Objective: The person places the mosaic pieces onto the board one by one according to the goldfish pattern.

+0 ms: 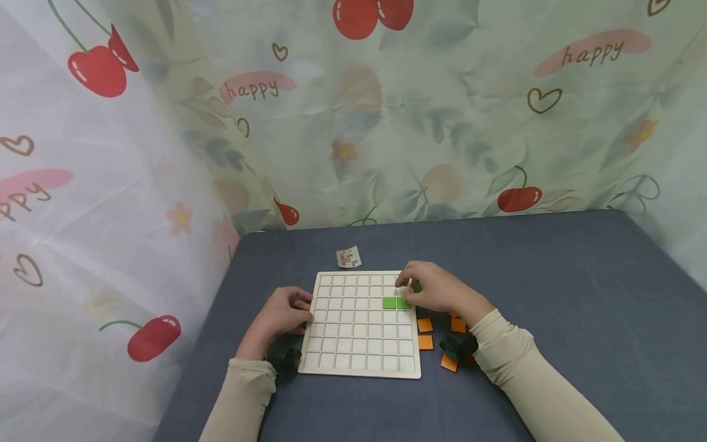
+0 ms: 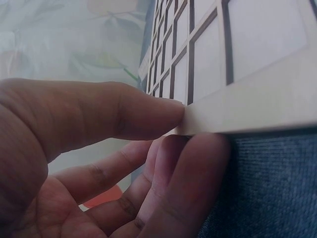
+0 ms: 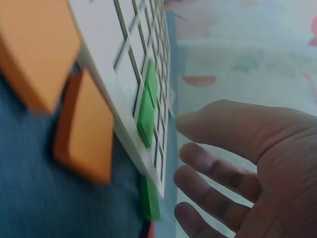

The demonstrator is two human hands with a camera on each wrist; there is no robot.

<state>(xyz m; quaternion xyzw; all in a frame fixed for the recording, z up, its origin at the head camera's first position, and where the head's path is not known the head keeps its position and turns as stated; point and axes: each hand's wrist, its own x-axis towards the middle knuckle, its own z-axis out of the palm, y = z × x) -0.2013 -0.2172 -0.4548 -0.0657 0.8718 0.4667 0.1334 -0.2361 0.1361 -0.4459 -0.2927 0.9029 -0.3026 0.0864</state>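
Note:
A pale wooden grid board (image 1: 353, 325) with white squares lies on the dark tablecloth. My left hand (image 1: 278, 316) holds its left edge; in the left wrist view the thumb (image 2: 148, 116) touches the frame and a curled fingertip (image 2: 205, 153) sits just under it. Over the upper right corner hovers my right hand (image 1: 439, 288), thumb and fingers apart and nothing between them. Two green square tiles (image 1: 389, 302) lie side by side in squares at the right edge below that hand. Another green tile (image 3: 150, 198) lies off the board, just past the edge.
Several orange tiles (image 1: 424, 325) lie right of the board, some partly hidden by the right wrist and its dark strap. Beyond the board's top edge is a small card (image 1: 348, 257) with a grid pattern. Patterned curtains (image 1: 386, 153) stand behind and to the left.

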